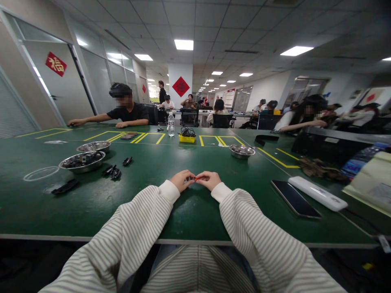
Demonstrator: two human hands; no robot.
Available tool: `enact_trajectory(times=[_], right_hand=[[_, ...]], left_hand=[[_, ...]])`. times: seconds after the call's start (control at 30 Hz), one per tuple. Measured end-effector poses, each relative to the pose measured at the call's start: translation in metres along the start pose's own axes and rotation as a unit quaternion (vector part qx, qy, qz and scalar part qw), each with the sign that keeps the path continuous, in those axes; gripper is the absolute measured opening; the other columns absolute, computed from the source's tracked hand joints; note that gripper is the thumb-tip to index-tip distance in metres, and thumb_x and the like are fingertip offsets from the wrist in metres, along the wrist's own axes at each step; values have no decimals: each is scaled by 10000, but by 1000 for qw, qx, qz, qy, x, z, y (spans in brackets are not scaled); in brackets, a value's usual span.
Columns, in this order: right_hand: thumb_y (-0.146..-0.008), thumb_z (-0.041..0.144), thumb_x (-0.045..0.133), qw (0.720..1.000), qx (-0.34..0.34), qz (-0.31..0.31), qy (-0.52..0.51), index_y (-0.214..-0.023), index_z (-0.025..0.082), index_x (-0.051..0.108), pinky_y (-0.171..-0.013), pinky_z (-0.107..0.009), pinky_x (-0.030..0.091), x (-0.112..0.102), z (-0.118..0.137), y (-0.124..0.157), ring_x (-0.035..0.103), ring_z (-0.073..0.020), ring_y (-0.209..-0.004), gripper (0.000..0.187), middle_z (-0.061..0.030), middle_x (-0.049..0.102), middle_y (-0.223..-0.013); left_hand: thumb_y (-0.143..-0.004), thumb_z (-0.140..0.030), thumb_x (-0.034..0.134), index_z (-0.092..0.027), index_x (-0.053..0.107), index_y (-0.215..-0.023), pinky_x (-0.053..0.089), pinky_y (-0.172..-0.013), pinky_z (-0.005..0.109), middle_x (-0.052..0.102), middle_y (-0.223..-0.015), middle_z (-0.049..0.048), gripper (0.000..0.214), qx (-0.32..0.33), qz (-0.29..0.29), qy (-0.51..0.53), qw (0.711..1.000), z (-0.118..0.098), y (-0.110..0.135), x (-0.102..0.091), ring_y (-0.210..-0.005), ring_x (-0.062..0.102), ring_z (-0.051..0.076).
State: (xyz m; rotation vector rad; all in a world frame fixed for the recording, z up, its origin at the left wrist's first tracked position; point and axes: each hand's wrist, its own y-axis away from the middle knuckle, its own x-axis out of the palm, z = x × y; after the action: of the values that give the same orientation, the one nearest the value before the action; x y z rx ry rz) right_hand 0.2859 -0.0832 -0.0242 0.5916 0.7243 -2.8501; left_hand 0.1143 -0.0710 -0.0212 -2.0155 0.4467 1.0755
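My left hand and my right hand meet just above the green table, fingertips nearly touching. Between them is a small orange piece, too small to name. Thumb and fingers of both hands are closed in a pinch on it. To the left lie several black plastic parts. A metal bowl full of dark parts stands farther left, with a second metal bowl behind it. Another metal bowl with small parts sits ahead on the right.
A yellow box with black cables and a water bottle stand farther back. At right lie a phone, a white device and a brown cloth. Across the table, a person sits with forearms on it.
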Motion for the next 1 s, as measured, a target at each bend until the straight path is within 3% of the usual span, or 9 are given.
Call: enact_trajectory(times=[0.47,0.77,1.0], right_hand=[[-538,281,624,999,31,8,-20,-686,127,634,-588,-263,479,0,-3,-1,576,-132,-565,214,-52,636,-643],[-576,291,601,1000,-8,-1,-8,-716,142,650,-577,-246,472,0,-3,0,565,-119,-551,210,-50,628,-659],[-560,290,610,998,24,-1,-51,-705,126,618,-543,-246,485,4,-4,0,563,-114,-506,219,-42,623,-618]], left_hand=[[-734,-264,437,-177,533,-862,402,-636,226,493,-751,2,182,-14,3,6,1000,-3,0,-2,-638,469,89],[-730,-260,441,-172,524,-849,401,-625,223,486,-752,1,169,-13,-6,6,1000,1,1,0,-624,459,85],[-730,-261,443,-174,524,-853,401,-638,226,483,-757,7,171,0,-14,9,1000,-1,0,-1,-631,460,87]])
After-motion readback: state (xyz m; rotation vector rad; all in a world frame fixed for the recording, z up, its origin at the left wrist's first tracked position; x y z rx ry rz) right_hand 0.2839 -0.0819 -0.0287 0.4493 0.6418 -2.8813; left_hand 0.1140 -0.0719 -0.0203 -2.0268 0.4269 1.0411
